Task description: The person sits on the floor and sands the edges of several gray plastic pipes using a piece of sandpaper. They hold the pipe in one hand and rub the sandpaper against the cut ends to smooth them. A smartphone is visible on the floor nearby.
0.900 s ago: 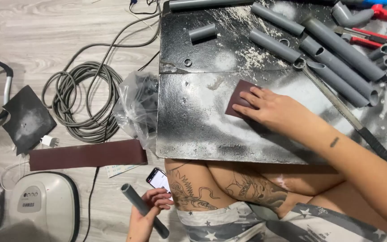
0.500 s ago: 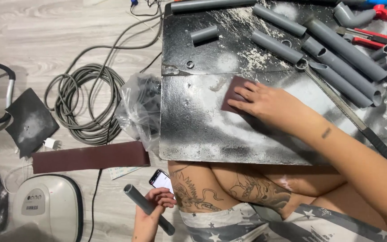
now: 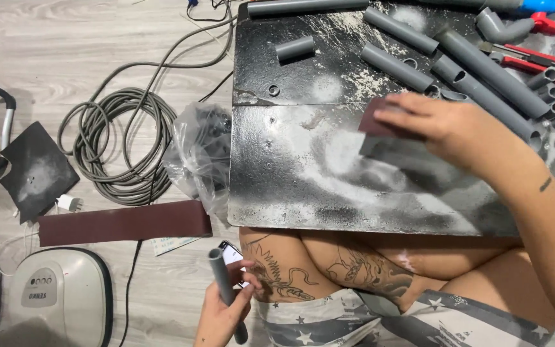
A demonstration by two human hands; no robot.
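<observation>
My right hand [image 3: 441, 125] holds a small maroon piece of sandpaper [image 3: 377, 121], lifted slightly above the dusty black board [image 3: 303, 173]. My left hand [image 3: 223, 311], low beside my tattooed thigh, grips a short grey pipe [image 3: 226, 292] that points up and to the left. Several grey pipes [image 3: 483, 71] of different lengths lie across the board's far right side. A short pipe piece [image 3: 295, 47] lies near the board's far left.
A coiled grey cable [image 3: 120, 144] and a clear plastic bag [image 3: 200, 154] lie left of the board. A long maroon sandpaper strip [image 3: 123, 223], a dark square sheet [image 3: 36, 170] and a white appliance [image 3: 56, 295] are on the floor at left. Red-handled tools [image 3: 541, 61] lie far right.
My right hand has picked the sandpaper piece off the board and moved it up and right. My left hand has turned the pipe more upright.
</observation>
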